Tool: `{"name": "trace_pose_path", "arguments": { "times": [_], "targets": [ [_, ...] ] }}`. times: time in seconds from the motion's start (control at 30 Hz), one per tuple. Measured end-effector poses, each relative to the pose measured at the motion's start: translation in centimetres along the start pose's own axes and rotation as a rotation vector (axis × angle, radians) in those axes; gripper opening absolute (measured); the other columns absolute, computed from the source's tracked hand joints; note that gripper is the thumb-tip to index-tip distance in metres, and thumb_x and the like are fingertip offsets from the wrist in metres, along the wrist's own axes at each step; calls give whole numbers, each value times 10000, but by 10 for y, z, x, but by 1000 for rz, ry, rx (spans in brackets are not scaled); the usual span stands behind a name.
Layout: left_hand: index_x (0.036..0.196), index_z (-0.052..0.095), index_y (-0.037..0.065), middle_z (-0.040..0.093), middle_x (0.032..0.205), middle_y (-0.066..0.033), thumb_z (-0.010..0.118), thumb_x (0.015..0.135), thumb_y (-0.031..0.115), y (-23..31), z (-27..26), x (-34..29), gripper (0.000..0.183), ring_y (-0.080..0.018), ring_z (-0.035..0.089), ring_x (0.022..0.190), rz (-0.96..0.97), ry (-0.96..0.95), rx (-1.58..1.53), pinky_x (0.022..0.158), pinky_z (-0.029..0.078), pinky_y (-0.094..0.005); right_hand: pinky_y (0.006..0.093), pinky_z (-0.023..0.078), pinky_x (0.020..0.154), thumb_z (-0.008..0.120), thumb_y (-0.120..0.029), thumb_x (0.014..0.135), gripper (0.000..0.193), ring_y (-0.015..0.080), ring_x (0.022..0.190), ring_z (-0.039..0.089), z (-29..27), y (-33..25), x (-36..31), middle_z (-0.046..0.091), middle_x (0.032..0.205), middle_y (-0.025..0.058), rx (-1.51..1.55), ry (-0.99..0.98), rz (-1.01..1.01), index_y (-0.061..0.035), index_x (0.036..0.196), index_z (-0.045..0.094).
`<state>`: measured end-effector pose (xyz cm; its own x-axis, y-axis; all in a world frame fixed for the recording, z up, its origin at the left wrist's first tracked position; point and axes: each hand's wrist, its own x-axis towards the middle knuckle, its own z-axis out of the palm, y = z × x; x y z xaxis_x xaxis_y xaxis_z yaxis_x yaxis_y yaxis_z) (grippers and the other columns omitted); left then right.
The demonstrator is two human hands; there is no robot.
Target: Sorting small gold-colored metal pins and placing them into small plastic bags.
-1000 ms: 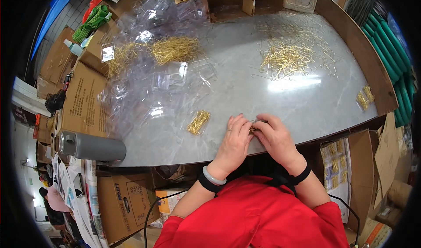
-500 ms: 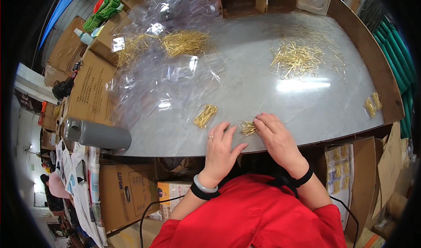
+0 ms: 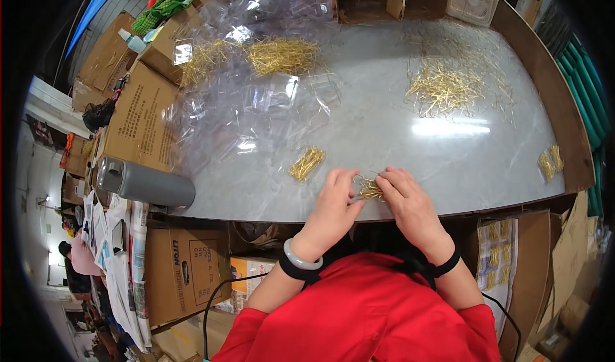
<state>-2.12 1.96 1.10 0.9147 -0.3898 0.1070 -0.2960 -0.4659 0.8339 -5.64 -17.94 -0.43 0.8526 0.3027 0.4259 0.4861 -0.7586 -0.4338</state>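
Though I can't tell if left grip (image 3: 332,209) or right grip (image 3: 411,203) pinches, the ragged wire bundle (image 3: 370,189) gleams gold.

Grey marble-look table (image 3: 500,167), light glare (image 3: 451,127) on top — brown edge board (image 3: 564,119) along right. Pale brick wall (image 3: 131,2) upper left, blue sheet (image 3: 95,13) beside — cardboard box (image 3: 142,119) left.

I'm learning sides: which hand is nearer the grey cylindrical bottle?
Left. The left hand is well right of the bottle, beside a small gold wire bundle; the right hand is farther right, on the bundle's other side.
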Motion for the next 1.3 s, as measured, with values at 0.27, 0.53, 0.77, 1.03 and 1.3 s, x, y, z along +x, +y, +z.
{"name": "trace_pose_path", "arguments": {
  "times": [0.27, 0.53, 0.77, 1.03, 1.3],
  "targets": [
    [1291, 547, -56, 542, 1162, -204, 764, 807, 55, 4, 8, 20, 543, -403, 582, 1044, 103, -98, 284, 860, 531, -383, 434, 490, 1056, 569, 73, 828, 414, 362, 1233, 575, 3, -4, 3, 604, 1231, 162, 5, 48, 18, 32, 1238, 612],
    [1120, 666, -61, 689, 912, -110, 658, 985, 129, -35, -29, -32, 233, -150, 679, 717, -171, 217, -30, 606, 544, -273, 444, 484, 1059, 588, 64, 855, 410, 369, 1228, 575, -2, -2, 2, 595, 1257, 174, 13, 27, 8, 29, 1263, 595],
    [1058, 643, -76, 644, 781, -101, 648, 1000, 215, -42, -77, -27, 297, -137, 636, 566, -636, 385, -431, 450, 496, -241, 472, 425, 1117, 637, -48, 919, 443, 374, 1333, 506, -2, -5, -8, 538, 1412, 187, 10, 16, 71, 11, 1347, 541],
    [993, 618, -53, 649, 771, -113, 664, 988, 225, -44, -75, -4, 281, -145, 635, 558, -582, 356, -457, 462, 509, -246, 502, 344, 1176, 651, -94, 920, 486, 354, 1403, 446, -4, -15, -7, 507, 1472, 169, -145, -91, 50, 7, 1379, 525],
    [991, 579, -7, 694, 1016, -141, 576, 1027, 106, -39, -62, -49, 119, -203, 715, 831, -440, 325, -737, 772, 622, -338, 483, 394, 1152, 597, 18, 887, 422, 351, 1326, 531, 5, -6, -5, 595, 1356, 146, -66, 8, 60, -3, 1308, 587]
  ]
}}
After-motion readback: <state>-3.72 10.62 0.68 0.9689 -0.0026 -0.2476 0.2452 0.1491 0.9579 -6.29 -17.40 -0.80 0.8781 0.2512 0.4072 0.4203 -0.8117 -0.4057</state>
